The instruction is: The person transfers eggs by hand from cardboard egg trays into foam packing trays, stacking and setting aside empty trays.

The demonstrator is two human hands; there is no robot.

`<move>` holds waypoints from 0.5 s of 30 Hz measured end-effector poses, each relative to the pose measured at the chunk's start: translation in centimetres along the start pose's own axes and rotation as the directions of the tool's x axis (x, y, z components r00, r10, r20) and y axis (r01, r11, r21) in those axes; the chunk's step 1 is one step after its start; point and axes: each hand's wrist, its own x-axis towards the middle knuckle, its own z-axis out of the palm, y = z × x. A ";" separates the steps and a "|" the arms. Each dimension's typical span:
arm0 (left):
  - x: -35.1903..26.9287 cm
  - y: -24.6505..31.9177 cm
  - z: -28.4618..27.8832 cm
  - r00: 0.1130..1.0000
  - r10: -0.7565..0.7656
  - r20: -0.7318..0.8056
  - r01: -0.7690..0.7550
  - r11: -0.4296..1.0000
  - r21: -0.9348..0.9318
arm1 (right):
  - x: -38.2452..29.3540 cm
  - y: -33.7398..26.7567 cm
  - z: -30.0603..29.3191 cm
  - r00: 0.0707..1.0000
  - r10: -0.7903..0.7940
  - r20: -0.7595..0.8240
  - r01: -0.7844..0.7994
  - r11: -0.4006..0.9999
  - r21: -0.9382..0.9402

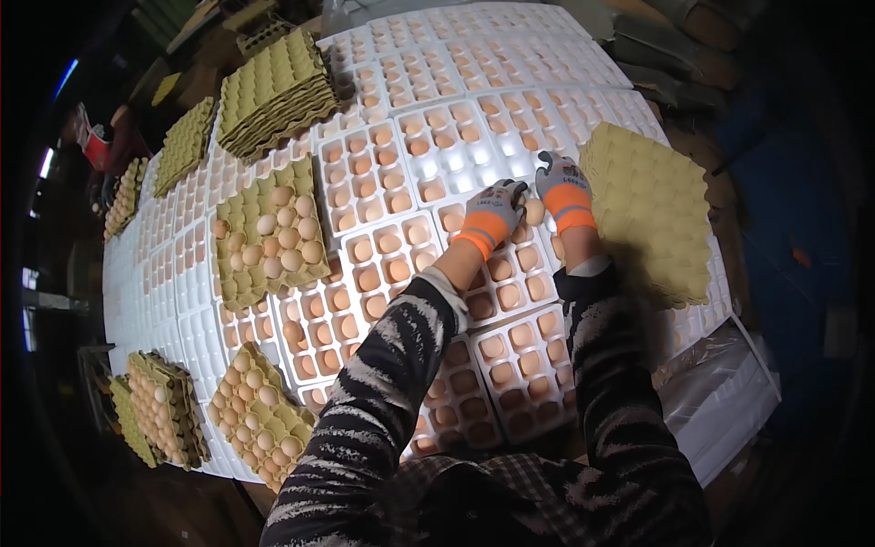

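My left hand (493, 208), in a grey and orange work glove, curves over the near edge of a white foam egg tray (456, 154) that has several bare cups. A brown egg (533, 212) shows beside its fingertips; whether the fingers grip it or another egg cannot be told. My right hand (564, 188), gloved alike, reaches over the neighbouring foam tray with its fingers bent down, and what lies under them is hidden. Brown eggs sit singly in the cups of the foam tray (502, 328) nearer my body.
Stacked pulp egg trays stand right of my right hand (646, 212) and at the back left (277, 89). A pulp tray (232, 287) with loose eggs rests on foam trays to the left. More egg-filled pulp trays (249, 410) lie near left. Another person (113, 140) is at the far left.
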 end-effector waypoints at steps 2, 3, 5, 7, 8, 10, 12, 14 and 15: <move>1.0 0.5 1.4 0.993 -0.096 0.069 0.095 0.995 0.028 | 1.4 1.9 1.8 0.995 0.074 0.068 -0.070 0.996 -0.051; 0.6 -0.2 1.3 0.990 -0.138 0.025 0.137 0.990 0.011 | 1.9 1.4 3.8 0.980 0.135 0.148 -0.124 0.989 -0.084; 0.3 -0.7 1.3 0.979 -0.117 -0.164 0.080 0.973 -0.217 | 1.8 1.4 5.3 0.972 0.177 0.155 -0.160 0.980 -0.119; 0.6 -2.8 1.0 0.848 -0.094 -0.522 -0.036 0.971 -0.234 | 0.7 0.7 5.1 0.986 0.149 0.076 -0.148 0.989 -0.014; 1.1 -3.9 0.3 0.829 -0.094 -0.552 -0.053 0.968 -0.244 | 0.0 1.6 5.8 0.996 0.066 -0.061 -0.060 0.993 0.102; 2.1 -5.4 -0.7 0.788 -0.075 -0.611 -0.041 0.984 -0.174 | -2.7 1.5 5.2 0.986 -0.004 -0.164 0.018 0.996 0.084; 3.0 -6.6 -0.8 0.841 -0.071 -0.536 0.028 0.996 -0.087 | -6.1 1.5 5.2 0.939 -0.143 -0.314 0.129 0.990 -0.064; 2.7 -9.9 -0.5 0.939 0.013 -0.343 0.011 0.998 0.067 | -9.4 1.1 6.2 0.903 -0.298 -0.308 0.248 0.950 -0.191; 2.2 -10.4 -0.7 0.937 0.007 -0.349 0.016 0.998 0.063 | -10.3 0.8 6.2 0.887 -0.335 -0.318 0.295 0.940 -0.168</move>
